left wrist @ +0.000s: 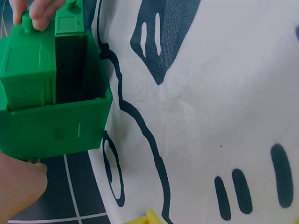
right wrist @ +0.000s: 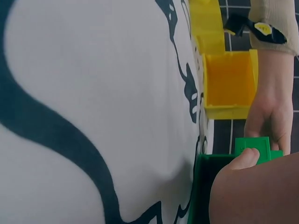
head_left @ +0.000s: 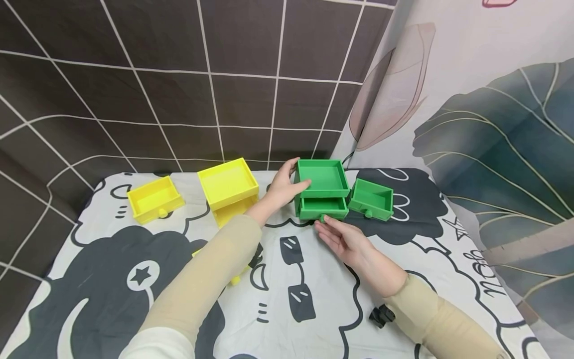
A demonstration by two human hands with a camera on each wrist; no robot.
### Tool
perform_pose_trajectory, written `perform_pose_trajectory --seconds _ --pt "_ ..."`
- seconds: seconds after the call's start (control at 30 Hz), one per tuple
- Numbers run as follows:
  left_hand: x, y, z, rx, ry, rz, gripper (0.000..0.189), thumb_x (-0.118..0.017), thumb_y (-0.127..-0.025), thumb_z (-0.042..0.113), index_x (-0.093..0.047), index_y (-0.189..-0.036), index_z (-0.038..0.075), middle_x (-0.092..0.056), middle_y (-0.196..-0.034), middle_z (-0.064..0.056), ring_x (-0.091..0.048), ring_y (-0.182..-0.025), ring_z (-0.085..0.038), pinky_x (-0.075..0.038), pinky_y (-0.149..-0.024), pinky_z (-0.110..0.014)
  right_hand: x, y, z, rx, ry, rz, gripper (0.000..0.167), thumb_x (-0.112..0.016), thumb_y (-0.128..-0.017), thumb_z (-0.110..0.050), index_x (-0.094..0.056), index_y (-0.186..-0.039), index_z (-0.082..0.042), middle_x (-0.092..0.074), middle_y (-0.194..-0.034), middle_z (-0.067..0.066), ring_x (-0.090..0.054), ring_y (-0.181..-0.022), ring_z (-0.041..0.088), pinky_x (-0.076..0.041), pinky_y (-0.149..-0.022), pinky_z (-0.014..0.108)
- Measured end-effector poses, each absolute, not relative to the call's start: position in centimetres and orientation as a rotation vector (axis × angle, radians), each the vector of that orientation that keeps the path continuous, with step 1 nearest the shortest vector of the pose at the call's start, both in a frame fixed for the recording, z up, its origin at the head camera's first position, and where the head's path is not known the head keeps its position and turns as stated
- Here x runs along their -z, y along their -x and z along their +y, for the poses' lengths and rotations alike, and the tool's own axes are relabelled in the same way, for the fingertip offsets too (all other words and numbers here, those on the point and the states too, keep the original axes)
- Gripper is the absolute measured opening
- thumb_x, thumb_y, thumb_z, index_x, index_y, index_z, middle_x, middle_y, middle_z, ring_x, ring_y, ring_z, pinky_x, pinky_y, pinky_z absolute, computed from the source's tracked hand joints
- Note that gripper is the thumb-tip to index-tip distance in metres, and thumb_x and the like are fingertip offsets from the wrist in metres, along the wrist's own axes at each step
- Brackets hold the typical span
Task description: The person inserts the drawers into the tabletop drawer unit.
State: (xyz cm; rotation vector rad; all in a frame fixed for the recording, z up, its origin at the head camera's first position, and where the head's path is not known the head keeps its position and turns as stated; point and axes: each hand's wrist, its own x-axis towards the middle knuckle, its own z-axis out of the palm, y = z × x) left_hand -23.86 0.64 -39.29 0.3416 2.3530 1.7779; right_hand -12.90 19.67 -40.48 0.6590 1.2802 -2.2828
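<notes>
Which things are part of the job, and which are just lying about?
In the job:
green cabinet, gripped by the left hand
inserted green drawer, pinched by the right hand
loose green drawer, probably

Just lying about, I think:
yellow cabinet
left yellow drawer
partly hidden yellow piece

backdrop is dark brownish-grey fabric with a white tile grid, running along the back and left edges of the cloth, lines going all wavy near the back left corner. pale hanging with huge grey-teal leaves along the right edge. cloth itself is black-and-white doodles, scribbly lettering near the right edge. light's pretty soft.
</notes>
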Motion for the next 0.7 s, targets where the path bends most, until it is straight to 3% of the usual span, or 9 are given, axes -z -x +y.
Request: perform_pose_trajectory --seconds 0.7 --pt "39.4 24.0 0.6 -1.79 -0.35 2.332 0.077 -0.07 -0.1 0.012 -0.03 -0.165 0.005 -0.038 -0.169 -0.018 -0.033 -0.161 -0.034 -0.03 -0.135 -0.046 40.7 16.5 19.9 2.303 -0.612 1.166 0.032 -0.052 -0.113 -0.018 -0.075 -0.09 -0.015 -0.082 -0.09 0.002 -0.079 -0.088 0.008 -0.065 -0.085 0.02"
